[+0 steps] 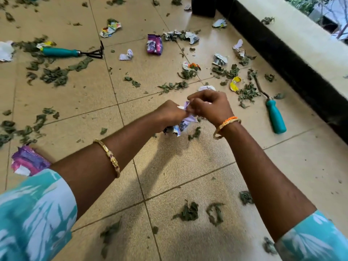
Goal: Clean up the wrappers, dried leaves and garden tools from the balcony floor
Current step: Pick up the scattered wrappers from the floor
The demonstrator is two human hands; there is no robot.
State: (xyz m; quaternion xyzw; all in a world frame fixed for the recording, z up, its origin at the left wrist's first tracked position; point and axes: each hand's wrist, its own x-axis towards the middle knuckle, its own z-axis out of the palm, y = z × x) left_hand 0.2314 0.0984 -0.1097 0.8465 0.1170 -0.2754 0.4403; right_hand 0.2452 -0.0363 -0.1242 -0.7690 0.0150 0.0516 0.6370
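Wrappers (185, 119) bunch in both hands' (170, 114) (211, 108) closed grip (bare tiles (178, 166) beneath), well clear of the parapet (282, 44).

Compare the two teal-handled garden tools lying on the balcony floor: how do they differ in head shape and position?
The hand rake ends in several black prongs; the narrow tool has one slim, slightly curved metal shaft. The hand rake lies at the upper left, handle pointing left; the narrow tool lies at the right beside the dark wall base, handle nearest the camera. The narrow tool's tip is buried in dried leaves; the hand rake's prongs lie bare. Both have teal handles and lie untouched.
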